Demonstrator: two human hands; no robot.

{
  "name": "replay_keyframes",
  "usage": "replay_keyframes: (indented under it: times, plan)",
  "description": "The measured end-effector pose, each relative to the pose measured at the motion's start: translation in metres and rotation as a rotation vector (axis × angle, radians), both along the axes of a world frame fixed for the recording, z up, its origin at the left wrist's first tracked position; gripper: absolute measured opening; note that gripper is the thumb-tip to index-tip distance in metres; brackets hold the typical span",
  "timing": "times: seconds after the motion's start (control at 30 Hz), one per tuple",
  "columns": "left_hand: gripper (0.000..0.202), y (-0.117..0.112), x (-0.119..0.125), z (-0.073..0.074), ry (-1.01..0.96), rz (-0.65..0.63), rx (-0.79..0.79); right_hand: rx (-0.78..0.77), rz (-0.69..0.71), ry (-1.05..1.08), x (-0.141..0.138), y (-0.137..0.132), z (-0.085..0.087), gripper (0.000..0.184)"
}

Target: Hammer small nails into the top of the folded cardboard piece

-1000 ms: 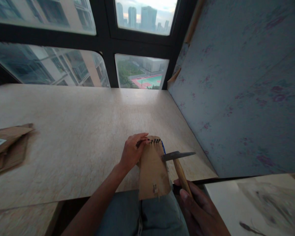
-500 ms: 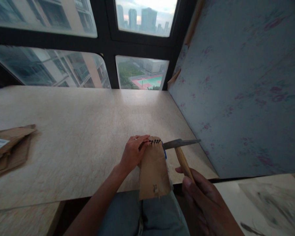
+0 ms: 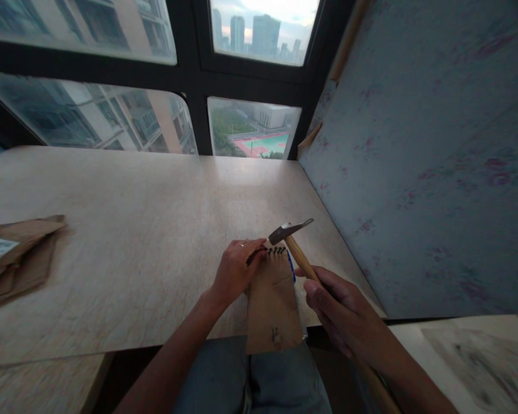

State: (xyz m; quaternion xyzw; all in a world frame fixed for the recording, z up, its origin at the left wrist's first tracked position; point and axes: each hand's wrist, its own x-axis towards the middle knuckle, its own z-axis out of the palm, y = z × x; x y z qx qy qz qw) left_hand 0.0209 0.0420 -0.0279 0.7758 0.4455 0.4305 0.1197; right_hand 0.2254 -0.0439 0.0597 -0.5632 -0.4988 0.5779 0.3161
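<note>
A brown cardboard piece (image 3: 273, 305) lies over the table's front edge, above my lap. Several dark nails (image 3: 278, 250) stand in a row along its far end. At the left end of that row, my left hand (image 3: 236, 270) pinches a nail between thumb and fingers, which mostly hide it. My right hand (image 3: 334, 302) is wrapped round the wooden handle of a hammer (image 3: 300, 253). The hammer's metal head is just above my left fingertips. Something blue (image 3: 291, 266) shows along the cardboard's right edge.
Folded brown paper packaging (image 3: 21, 259) with a white label lies at the left of the pale table (image 3: 133, 230). A wall with floral paper (image 3: 414, 172) borders the right side, and a dark-framed window (image 3: 250, 80) stands behind. Another pale surface (image 3: 414, 339) is at lower right.
The hammer and my right hand have moved left and away from me, bringing the hammer head from right of the cardboard to above my left fingertips. My left hand stays at the nail row.
</note>
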Motion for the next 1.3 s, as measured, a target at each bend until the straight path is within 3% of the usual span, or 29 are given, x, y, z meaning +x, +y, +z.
replay_keyframes:
  times: [0.33, 0.53, 0.73, 0.87, 1.03, 1.3]
  plan:
    - [0.023, 0.001, 0.000, 0.004, 0.035, -0.032, -0.043, 0.063, 0.046, -0.040, 0.001, 0.001, 0.005, 0.050]
    - [0.026, 0.000, 0.000, -0.001, -0.003, -0.013, -0.052, 0.077, 0.034, -0.102, -0.005, 0.008, -0.004, 0.038]
    - [0.031, 0.000, 0.001, -0.005, 0.011, 0.005, -0.040, 0.094, 0.091, -0.129, 0.005, 0.011, -0.001, 0.038]
    - [0.032, -0.001, 0.003, -0.002, 0.059, 0.006, -0.032, 0.195, 0.145, -0.251, 0.008, 0.010, 0.007, 0.037]
    - [0.035, -0.003, 0.004, 0.000, 0.063, 0.008, -0.038, 0.245, 0.243, -0.377, 0.006, 0.016, 0.005, 0.033]
    - [0.032, -0.003, 0.005, -0.001, 0.042, 0.036, -0.069, 0.232, 0.170, -0.325, 0.009, 0.014, 0.006, 0.038]
